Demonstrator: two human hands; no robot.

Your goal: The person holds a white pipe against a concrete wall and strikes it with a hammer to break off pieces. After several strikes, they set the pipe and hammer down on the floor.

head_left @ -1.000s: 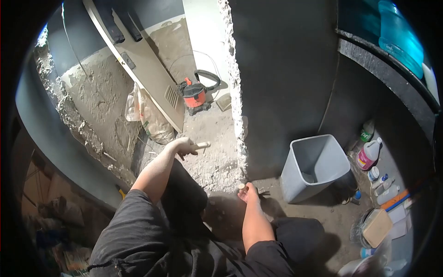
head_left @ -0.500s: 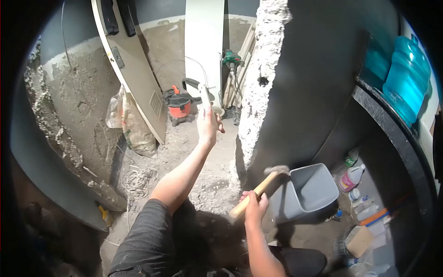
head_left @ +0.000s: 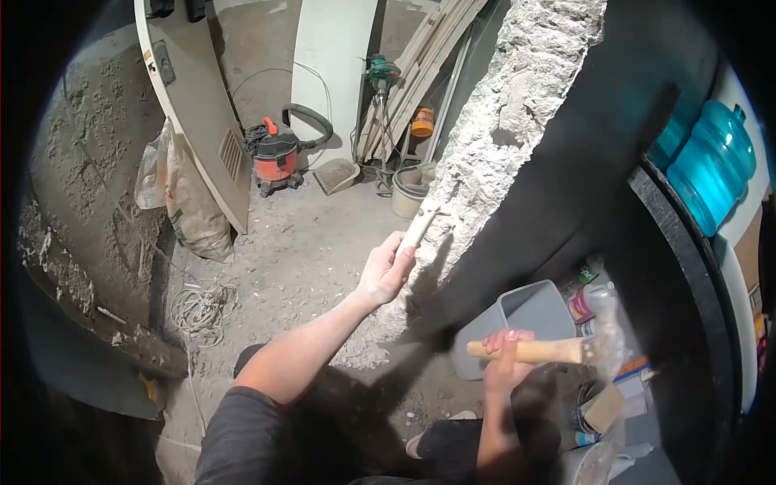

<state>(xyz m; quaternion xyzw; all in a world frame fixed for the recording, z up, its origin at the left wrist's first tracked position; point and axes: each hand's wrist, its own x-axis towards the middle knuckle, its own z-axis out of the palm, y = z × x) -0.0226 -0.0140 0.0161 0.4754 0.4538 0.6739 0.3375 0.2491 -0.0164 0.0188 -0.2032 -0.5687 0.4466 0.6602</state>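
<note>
My left hand (head_left: 388,271) is closed around a pale chisel-like bar (head_left: 418,229). The bar's far end meets the rough, broken edge of the wall (head_left: 501,137), but its tip is too small to make out. Lower right, my right hand (head_left: 507,364) grips the wooden handle of a hammer (head_left: 537,351). The hammer's head points right and is blurred by motion. Behind that hand stands a grey plastic bin (head_left: 537,307), partly hidden by hand and hammer.
Rubble and dust cover the floor (head_left: 283,267), with a coiled cord (head_left: 202,311) at left. Farther back are a red-and-black vacuum (head_left: 276,158), a dustpan (head_left: 335,174), a bucket (head_left: 410,194) and leaning boards (head_left: 416,73). A blue water jug (head_left: 711,166) sits at right.
The view has shifted. My left hand has brought the bar to the broken wall edge. My right hand has swung the hammer rightward, away from the wall, its handle now nearly level.
</note>
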